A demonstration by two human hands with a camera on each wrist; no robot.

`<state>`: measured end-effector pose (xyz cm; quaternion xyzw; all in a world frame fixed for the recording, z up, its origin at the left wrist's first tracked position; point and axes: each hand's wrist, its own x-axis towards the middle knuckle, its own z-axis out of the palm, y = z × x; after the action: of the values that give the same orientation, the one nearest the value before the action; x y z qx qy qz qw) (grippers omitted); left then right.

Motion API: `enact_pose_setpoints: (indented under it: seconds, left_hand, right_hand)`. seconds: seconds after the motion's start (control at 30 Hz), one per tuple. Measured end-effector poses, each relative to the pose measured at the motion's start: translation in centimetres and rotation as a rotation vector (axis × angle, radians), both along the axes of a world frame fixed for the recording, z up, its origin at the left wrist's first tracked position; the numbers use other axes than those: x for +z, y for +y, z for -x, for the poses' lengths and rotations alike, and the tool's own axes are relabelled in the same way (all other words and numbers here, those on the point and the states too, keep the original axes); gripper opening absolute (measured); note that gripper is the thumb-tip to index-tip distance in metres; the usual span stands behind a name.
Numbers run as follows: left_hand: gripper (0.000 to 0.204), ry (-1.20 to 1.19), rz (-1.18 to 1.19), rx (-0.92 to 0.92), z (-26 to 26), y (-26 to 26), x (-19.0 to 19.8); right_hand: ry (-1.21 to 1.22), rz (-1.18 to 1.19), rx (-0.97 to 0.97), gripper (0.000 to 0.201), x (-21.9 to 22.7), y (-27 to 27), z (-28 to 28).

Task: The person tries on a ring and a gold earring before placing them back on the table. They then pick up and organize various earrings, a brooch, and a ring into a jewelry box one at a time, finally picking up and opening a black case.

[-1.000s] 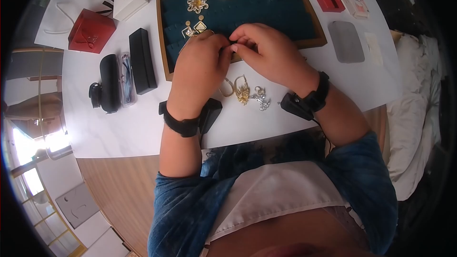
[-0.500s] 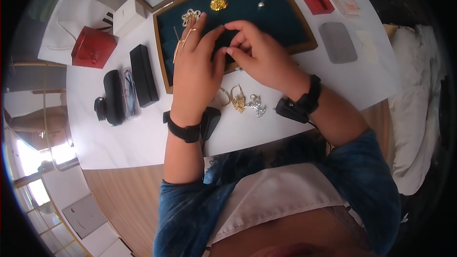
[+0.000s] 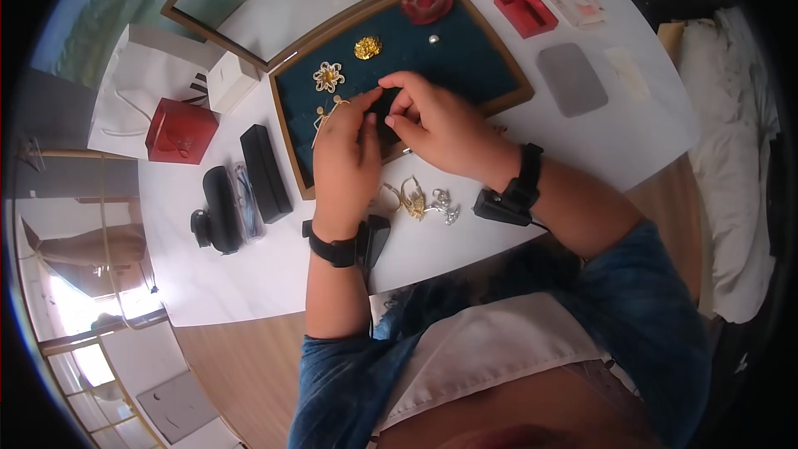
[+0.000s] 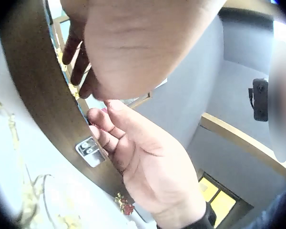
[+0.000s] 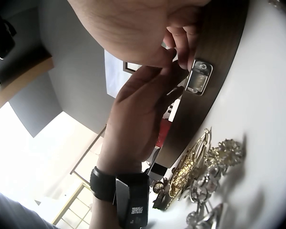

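A wooden jewelry case (image 3: 515, 93) with a dark green lining lies before me. My left hand (image 3: 345, 158) is over its near left part, fingers mostly straight, beside gold drop earrings (image 3: 321, 114) that it partly covers. My right hand (image 3: 449, 129) is over the near edge, fingers loosely bent and thumb apart from the index finger. Nothing shows in either hand. Further back on the lining are a pale flower brooch (image 3: 329, 77), a gold flower brooch (image 3: 367, 47), a red flower brooch (image 3: 427, 3) and a pearl (image 3: 434, 39).
Gold jewelry (image 3: 413, 199) and a silver piece (image 3: 443, 206) lie on the white table in front of the case. Leftward are a long black box (image 3: 264, 173), a black glasses case (image 3: 220, 209) and a red bag (image 3: 181, 131). A red gift box (image 3: 525, 11) and grey pad (image 3: 572, 79) lie rightward.
My hands' fingertips were close together; the left fingers have since straightened and the hands drawn slightly apart. The head view has shifted, bringing more of the case's raised lid into sight.
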<state>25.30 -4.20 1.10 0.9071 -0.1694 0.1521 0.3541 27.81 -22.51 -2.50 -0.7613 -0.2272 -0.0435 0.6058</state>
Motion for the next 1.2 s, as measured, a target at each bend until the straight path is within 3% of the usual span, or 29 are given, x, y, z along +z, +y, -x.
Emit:
enact_pose_setpoints:
  seconds: [0.07, 0.27, 0.4, 0.5, 0.7, 1.0, 1.1, 1.2]
  left_hand:
    - [0.028, -0.008, 0.211, -0.013, -0.2, 0.1, -0.2]
    - [0.030, 0.408, 1.035, -0.184, -0.1, 1.0, 0.6]
    - [0.032, 0.593, 1.345, -0.388, -0.7, 2.2, -0.3]
    - [0.035, 0.680, 1.541, -0.399, -0.5, 1.7, -0.1]
    - [0.041, 0.798, 1.706, -0.551, -0.1, 1.5, 0.2]
    - [0.043, 0.840, 1.720, -0.693, -0.6, 2.8, -1.6]
    - [0.045, 0.863, 1.716, -0.783, -0.8, 3.0, -1.8]
    - [0.049, 0.809, 1.750, -0.759, -0.8, 2.6, -1.6]
  right_hand:
    - [-0.010, 0.000, 0.008, 0.044, 0.1, -0.1, 0.0]
    - [-0.034, -0.083, -0.012, 0.041, 0.0, 0.0, -0.3]
    - [-0.015, -0.109, 0.023, 0.038, 0.5, 0.0, -0.2]
    - [-0.006, -0.121, 0.022, 0.037, 0.9, 0.0, 0.0]
    - [-0.001, -0.134, 0.050, 0.035, 0.3, 0.2, 0.0]
    - [-0.079, -0.159, 0.111, 0.029, 0.7, 0.5, 0.1]
    - [0.185, -0.383, 0.280, 0.027, -0.1, 1.1, 0.0]
    - [0.383, -0.514, 0.390, 0.026, 0.0, 1.1, -0.4]
